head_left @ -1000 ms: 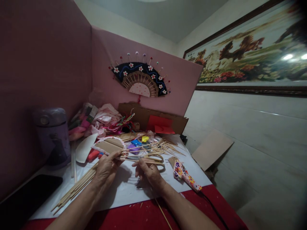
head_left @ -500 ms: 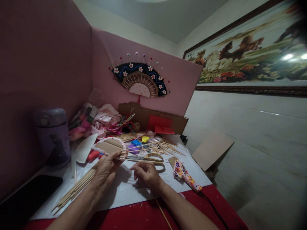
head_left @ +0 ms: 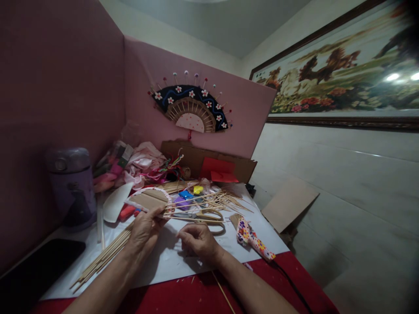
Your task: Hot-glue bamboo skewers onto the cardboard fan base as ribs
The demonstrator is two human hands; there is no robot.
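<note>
My left hand point(head_left: 149, 229) is closed on the edge of a half-round cardboard piece point(head_left: 151, 198) with a pale patterned rim. Thin wooden sticks point(head_left: 196, 219) stick out from that piece to the right, over the scissors point(head_left: 209, 215). My right hand point(head_left: 198, 242) is curled just below these sticks, over the white sheet; whether its fingers hold anything is hidden. One loose stick point(head_left: 223, 291) lies under my right wrist, on the red cloth. A bundle of sticks point(head_left: 103, 259) lies beneath my left forearm.
A flower-patterned glue gun point(head_left: 252, 240) with a cable lies at right. A dark phone point(head_left: 49, 266) and a purple bottle point(head_left: 72, 187) are at left. Behind are pink cloth point(head_left: 147, 157), clay packets point(head_left: 185, 195) and a decorated fan point(head_left: 191, 107) on the pink board.
My right hand has dropped slightly, away from the sticks. My left hand and the cardboard piece have stayed in place.
</note>
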